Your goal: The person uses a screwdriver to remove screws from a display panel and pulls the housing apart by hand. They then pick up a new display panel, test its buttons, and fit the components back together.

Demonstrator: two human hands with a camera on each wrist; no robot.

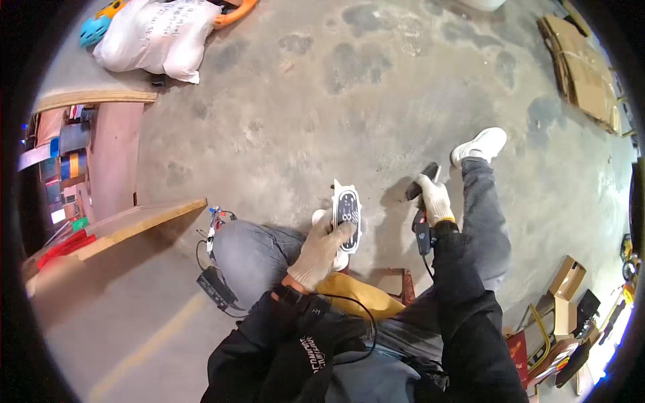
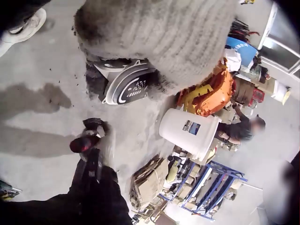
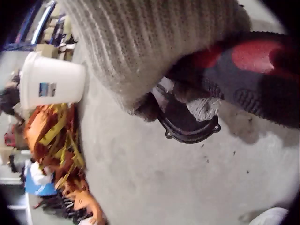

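Note:
In the head view my gloved left hand point(image 1: 314, 256) grips a white-rimmed oval display panel point(image 1: 348, 211) with a dark face, light digits and small tabs on its rim. The left wrist view shows this panel point(image 2: 131, 85) partly covered by the glove. To its right, over the floor, my gloved right hand point(image 1: 435, 201) holds a dark, rounded cover point(image 1: 415, 191). Screw tabs show on that cover point(image 3: 192, 135) in the right wrist view. A red-and-black handheld tool point(image 3: 253, 65) is in the same hand, its grip near the palm.
A wooden bench point(image 1: 121, 232) stands at left, with a white sack point(image 1: 158, 37) on a platform behind. Flattened cardboard point(image 1: 581, 74) leans at the far right; an open box point(image 1: 566, 285) lies nearer. A white bucket point(image 2: 187, 131) and orange items point(image 2: 218, 93) are farther off.

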